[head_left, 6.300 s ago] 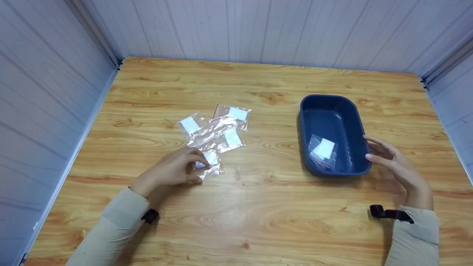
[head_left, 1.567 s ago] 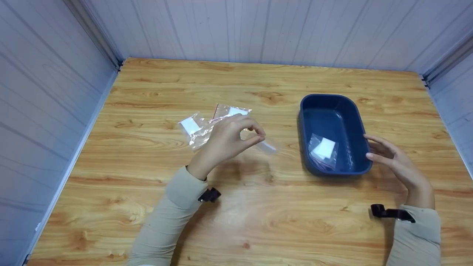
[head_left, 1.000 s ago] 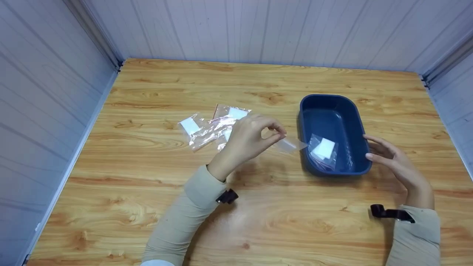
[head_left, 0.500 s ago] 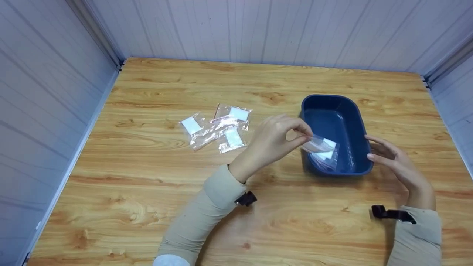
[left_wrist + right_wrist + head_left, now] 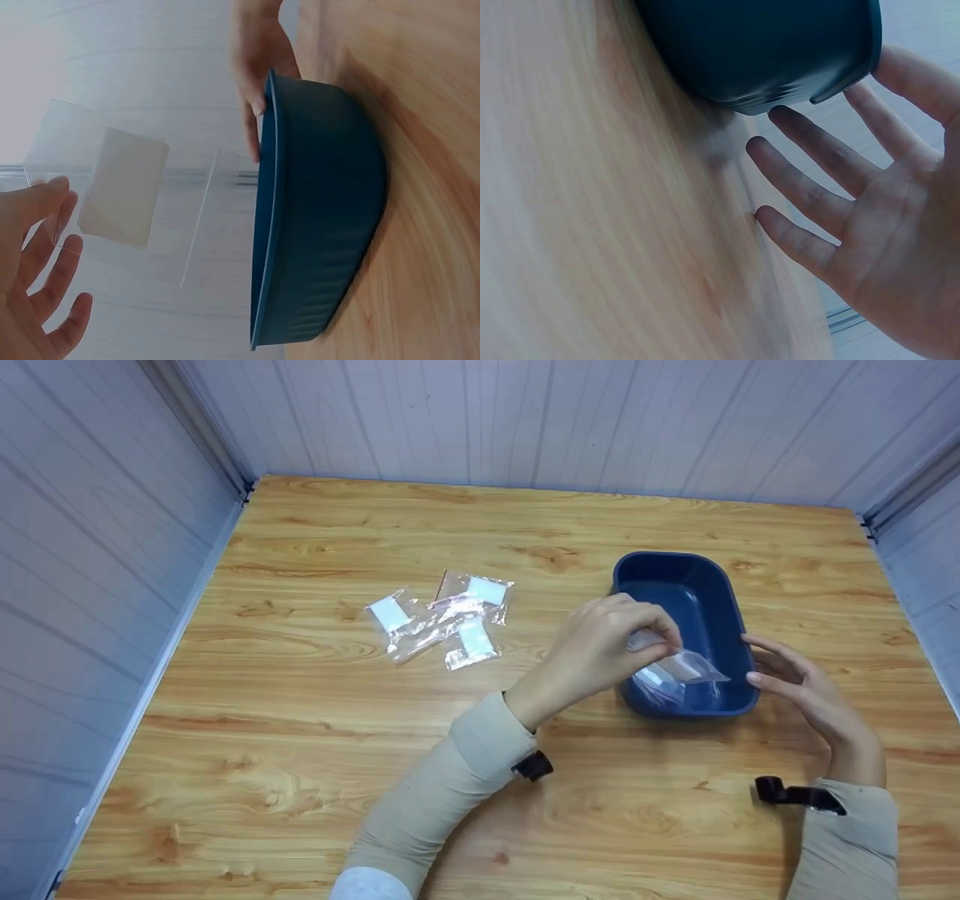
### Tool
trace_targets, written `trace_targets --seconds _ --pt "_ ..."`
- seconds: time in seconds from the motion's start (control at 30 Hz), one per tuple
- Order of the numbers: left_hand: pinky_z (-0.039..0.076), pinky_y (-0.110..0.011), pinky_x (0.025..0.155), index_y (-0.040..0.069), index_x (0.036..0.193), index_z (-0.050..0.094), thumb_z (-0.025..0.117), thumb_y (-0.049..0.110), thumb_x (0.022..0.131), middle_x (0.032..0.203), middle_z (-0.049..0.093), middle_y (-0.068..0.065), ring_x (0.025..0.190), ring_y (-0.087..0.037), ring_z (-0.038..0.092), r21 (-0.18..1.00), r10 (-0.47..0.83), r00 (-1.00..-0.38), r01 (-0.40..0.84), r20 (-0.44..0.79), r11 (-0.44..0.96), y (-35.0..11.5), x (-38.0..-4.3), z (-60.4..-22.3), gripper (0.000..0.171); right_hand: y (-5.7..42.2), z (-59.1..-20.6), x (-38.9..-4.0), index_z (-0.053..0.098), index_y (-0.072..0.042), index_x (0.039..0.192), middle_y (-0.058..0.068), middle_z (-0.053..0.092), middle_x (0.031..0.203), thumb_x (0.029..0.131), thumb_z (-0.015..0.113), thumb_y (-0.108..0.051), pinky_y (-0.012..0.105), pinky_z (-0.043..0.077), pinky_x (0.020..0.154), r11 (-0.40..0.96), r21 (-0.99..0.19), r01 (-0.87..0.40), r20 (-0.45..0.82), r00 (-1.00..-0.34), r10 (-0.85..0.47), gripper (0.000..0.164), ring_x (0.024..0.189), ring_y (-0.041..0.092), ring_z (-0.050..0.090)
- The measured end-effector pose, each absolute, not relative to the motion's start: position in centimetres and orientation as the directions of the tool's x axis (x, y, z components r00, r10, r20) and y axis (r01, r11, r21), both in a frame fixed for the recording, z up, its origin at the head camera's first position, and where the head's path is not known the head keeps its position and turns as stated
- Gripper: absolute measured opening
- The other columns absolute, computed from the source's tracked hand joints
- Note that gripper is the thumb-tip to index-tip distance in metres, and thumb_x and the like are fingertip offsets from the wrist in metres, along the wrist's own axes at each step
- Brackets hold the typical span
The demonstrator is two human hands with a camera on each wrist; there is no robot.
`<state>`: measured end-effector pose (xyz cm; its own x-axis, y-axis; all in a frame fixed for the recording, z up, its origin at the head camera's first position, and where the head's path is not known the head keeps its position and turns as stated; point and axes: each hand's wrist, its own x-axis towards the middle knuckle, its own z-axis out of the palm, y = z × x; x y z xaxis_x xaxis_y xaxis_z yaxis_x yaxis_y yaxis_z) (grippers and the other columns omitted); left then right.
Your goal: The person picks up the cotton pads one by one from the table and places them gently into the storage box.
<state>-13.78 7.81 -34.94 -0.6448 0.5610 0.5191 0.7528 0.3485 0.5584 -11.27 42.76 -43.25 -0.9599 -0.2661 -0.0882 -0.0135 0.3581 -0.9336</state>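
My left hand [image 5: 611, 641] pinches a clear zip bag [image 5: 694, 666] by one end, above the blue plastic bin [image 5: 720, 622]. A flat white piece [image 5: 126, 187] shows inside that bag in the left wrist view. Down in the bin, bagged white pieces [image 5: 658, 690] lie near its front end, partly hidden by the held bag and my hand. My right hand [image 5: 810, 697] touches the bin's right rim with thumb and index fingertips. In the right wrist view its other fingers [image 5: 802, 187] are spread and extended beside the bin wall.
Several clear bags lie on the wooden table [image 5: 300, 780] left of the bin, overlapping: a left bag [image 5: 390, 613], a back bag [image 5: 487, 590] and a front bag [image 5: 475, 640], each with a white piece. Pale panel walls [image 5: 510, 427] enclose the table's back and sides.
My left hand picked up the frontmost bag from the group, carried it rightward and now has it over the bin. My right hand has stayed at the rim.
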Motion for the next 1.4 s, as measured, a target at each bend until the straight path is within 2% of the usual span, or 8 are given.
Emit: trace_targets --seconds 0.47,0.73,1.03,1.4 --pt "0.038 -0.011 0.080 0.023 0.100 0.073 0.071 0.031 0.093 0.099 0.069 0.016 0.094 0.001 0.057 0.596 0.564 -0.683 0.711 0.463 0.372 10.3 -15.3 -35.6 0.011 42.8 -43.2 -11.3 0.037 -0.014 0.153 -0.005 0.047 0.145 0.102 0.055 -0.009 0.014 0.044 0.091 0.413 -0.911 -0.001 -0.115 -0.960 -0.256 0.055 0.124 -0.002 0.046" --pt "0.037 -0.011 0.089 0.024 0.101 0.074 0.070 0.031 0.093 0.103 0.068 0.017 0.100 0.001 0.054 0.596 0.555 -0.705 0.693 0.441 0.406 11.2 -16.4 -36.0 0.012 42.8 -43.2 -11.3 0.036 -0.015 0.154 -0.004 0.046 0.146 0.102 0.056 -0.011 0.014 0.044 0.091 0.428 -0.904 0.006 -0.120 -0.963 -0.240 0.056 0.123 -0.002 0.046" --pt "0.036 -0.011 0.092 0.023 0.100 0.075 0.071 0.031 0.092 0.102 0.068 0.016 0.099 0.001 0.055 0.606 0.540 -0.710 0.688 0.452 0.398 12.0 -17.9 -37.3 0.012 42.7 -43.4 -11.2 0.038 -0.012 0.153 -0.009 0.050 0.140 0.101 0.056 -0.007 0.014 0.043 0.091 0.379 -0.925 -0.003 -0.100 -0.963 -0.250 0.055 0.123 -0.001 0.047" --pt "0.038 -0.011 0.088 0.025 0.099 0.075 0.071 0.035 0.090 0.100 0.067 0.017 0.099 0.002 0.056 0.681 0.479 -0.794 0.585 0.373 0.440 12.6 -19.7 -38.5 0.013 42.7 -43.3 -11.3 0.039 -0.012 0.152 -0.009 0.049 0.140 0.100 0.057 -0.007 0.014 0.044 0.091 0.373 -0.928 0.009 -0.106 -0.965 -0.241 0.055 0.123 -0.002 0.047"
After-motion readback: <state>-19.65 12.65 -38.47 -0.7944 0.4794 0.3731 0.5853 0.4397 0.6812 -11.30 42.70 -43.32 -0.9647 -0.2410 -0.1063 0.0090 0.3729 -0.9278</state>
